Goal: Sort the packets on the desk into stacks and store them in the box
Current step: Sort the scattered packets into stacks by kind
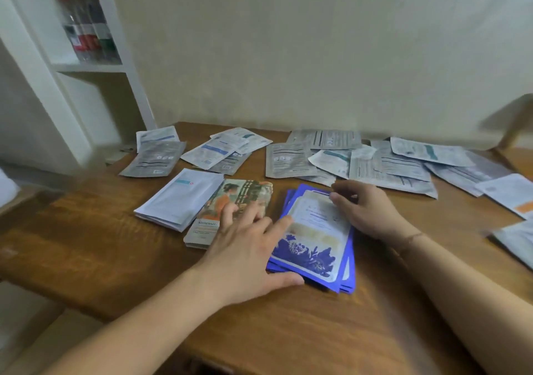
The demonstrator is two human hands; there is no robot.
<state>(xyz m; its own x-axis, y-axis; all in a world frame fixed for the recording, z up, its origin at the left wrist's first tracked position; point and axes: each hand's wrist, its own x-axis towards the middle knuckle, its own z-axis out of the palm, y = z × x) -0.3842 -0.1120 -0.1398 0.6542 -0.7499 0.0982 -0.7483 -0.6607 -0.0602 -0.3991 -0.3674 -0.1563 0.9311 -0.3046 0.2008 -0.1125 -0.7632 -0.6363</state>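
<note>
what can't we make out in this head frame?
- Box for storing: not in the head view.
- Stack of blue packets: the count is hidden under the top packet; the left hand and right hand cover its edges.
- Picture packets: partly under the left hand's fingers.
- Silver packets: print too blurred to read.
- Bottles on the shelf: labels blurred.
</note>
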